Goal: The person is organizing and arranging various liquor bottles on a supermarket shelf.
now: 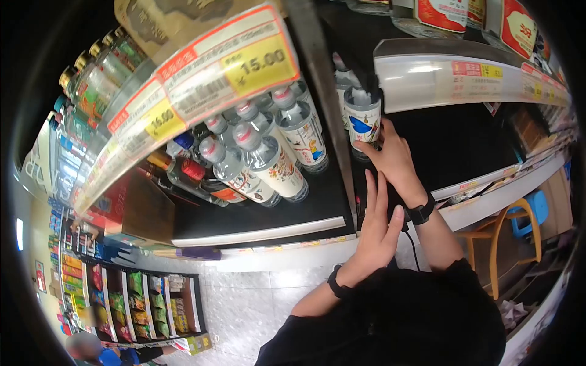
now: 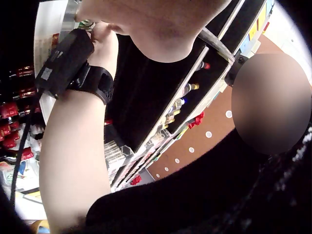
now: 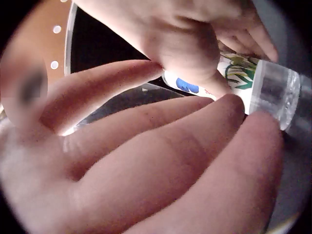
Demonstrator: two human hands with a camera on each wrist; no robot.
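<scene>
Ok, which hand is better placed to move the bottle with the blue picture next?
Probably the right: the right hand grips that bottle, thumb against its label. The left hand is close by, but its fingers are straight and hold nothing.

Bright head view, dark bowed edges — glare on a price rail (image 1: 427, 82).

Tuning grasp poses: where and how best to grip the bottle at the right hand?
Probably round the bottle's labelled body, coming from its right: it's a straight-sided cylinder, the post stands close on its left, and another bottle sits behind.
</scene>
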